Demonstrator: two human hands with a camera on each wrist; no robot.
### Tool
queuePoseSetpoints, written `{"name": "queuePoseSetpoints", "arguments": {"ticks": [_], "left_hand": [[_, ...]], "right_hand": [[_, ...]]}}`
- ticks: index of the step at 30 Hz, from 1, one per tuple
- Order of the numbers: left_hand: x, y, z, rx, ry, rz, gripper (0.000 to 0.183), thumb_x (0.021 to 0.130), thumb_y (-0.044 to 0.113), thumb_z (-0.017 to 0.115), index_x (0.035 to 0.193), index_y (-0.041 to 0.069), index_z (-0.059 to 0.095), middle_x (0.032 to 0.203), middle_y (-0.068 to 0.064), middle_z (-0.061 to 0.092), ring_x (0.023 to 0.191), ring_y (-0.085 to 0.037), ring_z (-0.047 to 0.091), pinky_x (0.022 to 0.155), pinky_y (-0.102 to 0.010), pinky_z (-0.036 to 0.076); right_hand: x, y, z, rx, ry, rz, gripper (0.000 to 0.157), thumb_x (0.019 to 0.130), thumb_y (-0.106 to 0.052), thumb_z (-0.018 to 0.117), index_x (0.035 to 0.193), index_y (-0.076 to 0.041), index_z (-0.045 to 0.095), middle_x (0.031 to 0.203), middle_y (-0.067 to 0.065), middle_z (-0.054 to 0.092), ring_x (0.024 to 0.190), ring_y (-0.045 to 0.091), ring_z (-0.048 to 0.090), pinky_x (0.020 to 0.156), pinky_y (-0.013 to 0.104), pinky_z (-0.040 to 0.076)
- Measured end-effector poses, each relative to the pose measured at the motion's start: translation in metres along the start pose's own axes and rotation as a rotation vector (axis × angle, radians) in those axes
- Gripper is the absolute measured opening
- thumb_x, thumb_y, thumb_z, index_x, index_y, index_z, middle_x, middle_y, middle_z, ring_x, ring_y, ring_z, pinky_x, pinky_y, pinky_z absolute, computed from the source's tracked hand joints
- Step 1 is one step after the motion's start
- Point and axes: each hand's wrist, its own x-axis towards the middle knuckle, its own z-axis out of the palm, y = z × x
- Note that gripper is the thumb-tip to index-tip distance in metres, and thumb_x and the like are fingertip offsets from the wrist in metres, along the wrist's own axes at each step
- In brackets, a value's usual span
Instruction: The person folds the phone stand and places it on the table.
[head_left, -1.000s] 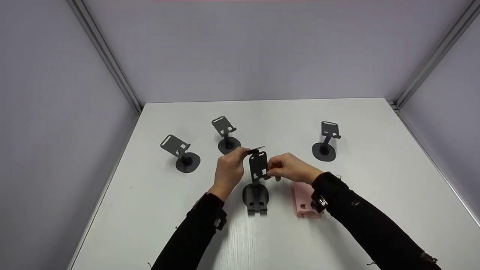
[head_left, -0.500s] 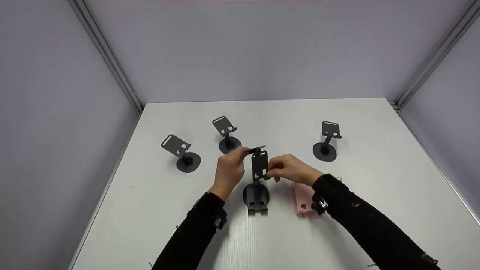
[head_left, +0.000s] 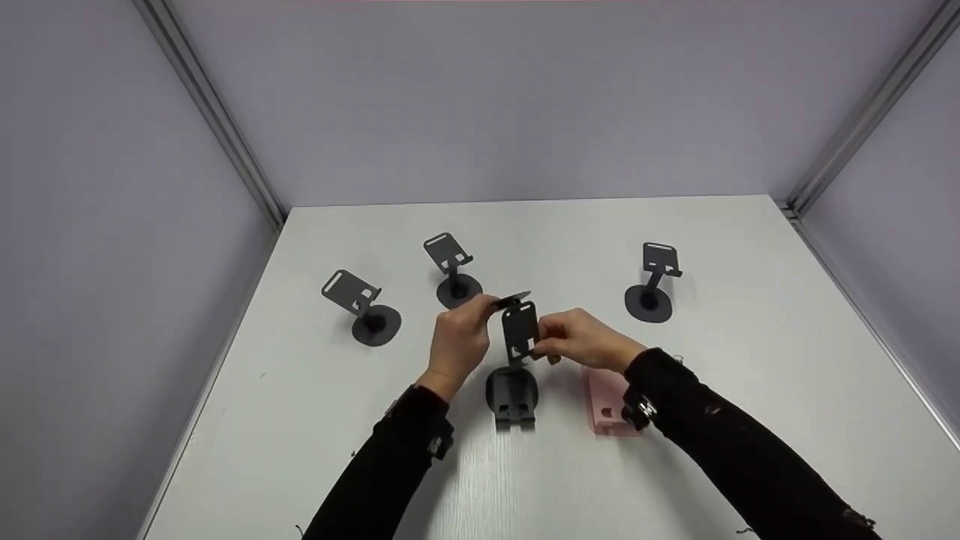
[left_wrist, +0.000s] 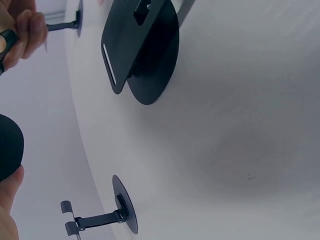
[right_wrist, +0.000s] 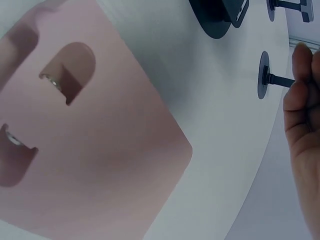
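Observation:
In the head view my left hand (head_left: 460, 339) holds a black phone stand (head_left: 520, 330) by its round base, up off the table. My right hand (head_left: 581, 337) pinches the lower right edge of the stand's slotted plate. Part of the dark base (left_wrist: 9, 147) shows at the left edge of the left wrist view, with fingers around it. Below the hands, a second black phone stand (head_left: 513, 397) sits folded low on the white table. A pink phone stand (head_left: 609, 401) lies partly under my right wrist and fills much of the right wrist view.
Two more black phone stands, one at left (head_left: 364, 307) and one behind my left hand (head_left: 454, 270), stand with raised plates. Another black stand (head_left: 655, 281) is at the back right. Pale panels (head_left: 525, 97) enclose the table (head_left: 247, 450) at the back and sides.
The held stand's plate has turned slightly between my hands, its top edge shifting a little to the right. Both hands stay almost in place, and the stands on the table have not moved.

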Motion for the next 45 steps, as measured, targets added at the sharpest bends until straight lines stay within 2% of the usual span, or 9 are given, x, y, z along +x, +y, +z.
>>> {"name": "queuePoseSetpoints", "arguments": {"ticks": [3, 7, 14, 21, 24, 30, 36, 45], "left_hand": [[0.0, 0.001, 0.0, 0.001, -0.01, -0.018, 0.005, 0.093, 0.002, 0.07, 0.093, 0.007, 0.069, 0.08, -0.005, 0.074, 0.066, -0.021, 0.072, 0.058, -0.037, 0.056], [0.0, 0.003, -0.001, -0.019, -0.021, -0.057, 0.005, 0.093, 0.002, 0.07, 0.094, 0.007, 0.069, 0.082, -0.005, 0.075, 0.068, -0.021, 0.072, 0.059, -0.037, 0.056], [-0.001, 0.004, -0.001, -0.074, -0.013, -0.09, 0.006, 0.098, 0.008, 0.066, 0.094, 0.005, 0.07, 0.082, -0.006, 0.075, 0.065, -0.021, 0.07, 0.058, -0.038, 0.055], [-0.001, 0.005, 0.0, -0.101, -0.01, -0.103, 0.006, 0.097, 0.009, 0.068, 0.093, 0.004, 0.07, 0.081, -0.006, 0.075, 0.062, -0.02, 0.068, 0.058, -0.038, 0.054], [-0.002, 0.006, 0.0, -0.117, -0.007, -0.116, 0.006, 0.096, 0.007, 0.068, 0.091, 0.003, 0.07, 0.08, -0.006, 0.075, 0.061, -0.019, 0.067, 0.058, -0.037, 0.054], [-0.001, 0.009, -0.002, -0.174, -0.013, -0.157, 0.006, 0.094, 0.006, 0.07, 0.09, 0.003, 0.07, 0.078, -0.006, 0.074, 0.062, -0.018, 0.067, 0.059, -0.037, 0.054], [0.0, 0.011, -0.002, -0.207, -0.037, -0.195, 0.005, 0.094, 0.004, 0.069, 0.089, 0.002, 0.07, 0.077, -0.006, 0.075, 0.06, -0.015, 0.065, 0.057, -0.036, 0.054], [0.0, 0.013, 0.0, -0.244, -0.057, -0.229, 0.005, 0.091, 0.0, 0.071, 0.086, 0.001, 0.07, 0.072, -0.006, 0.072, 0.059, -0.013, 0.061, 0.056, -0.034, 0.052]], "right_hand": [[0.0, 0.0, 0.001, -0.021, 0.011, -0.026, 0.013, 0.094, -0.015, 0.073, 0.088, -0.005, 0.067, 0.082, 0.009, 0.074, 0.07, 0.016, 0.063, 0.066, 0.023, 0.048], [0.001, 0.0, 0.003, -0.026, 0.027, -0.054, 0.012, 0.095, -0.013, 0.072, 0.088, -0.004, 0.067, 0.088, 0.018, 0.075, 0.071, 0.015, 0.063, 0.066, 0.023, 0.049], [0.004, 0.001, 0.008, -0.036, 0.068, -0.081, 0.006, 0.095, -0.01, 0.07, 0.094, -0.005, 0.068, 0.086, 0.006, 0.076, 0.077, 0.022, 0.069, 0.067, 0.025, 0.052], [0.006, 0.007, 0.013, -0.064, 0.127, -0.163, 0.006, 0.095, -0.006, 0.07, 0.099, -0.002, 0.069, 0.085, 0.009, 0.076, 0.079, 0.037, 0.072, 0.067, 0.025, 0.055], [0.007, 0.009, 0.016, -0.079, 0.154, -0.201, 0.006, 0.094, -0.006, 0.07, 0.098, -0.001, 0.069, 0.084, 0.009, 0.076, 0.078, 0.039, 0.071, 0.066, 0.025, 0.055], [0.009, 0.009, 0.019, -0.106, 0.202, -0.252, 0.005, 0.094, -0.006, 0.072, 0.095, -0.003, 0.069, 0.083, 0.007, 0.076, 0.075, 0.035, 0.071, 0.065, 0.024, 0.054], [0.009, 0.013, 0.021, -0.116, 0.238, -0.28, 0.006, 0.094, -0.005, 0.071, 0.097, -0.001, 0.068, 0.086, 0.008, 0.076, 0.076, 0.037, 0.071, 0.066, 0.025, 0.053], [0.01, 0.015, 0.024, -0.179, 0.326, -0.336, 0.004, 0.091, -0.001, 0.072, 0.093, -0.002, 0.069, 0.082, 0.007, 0.074, 0.073, 0.018, 0.067, 0.066, 0.027, 0.052]]}}
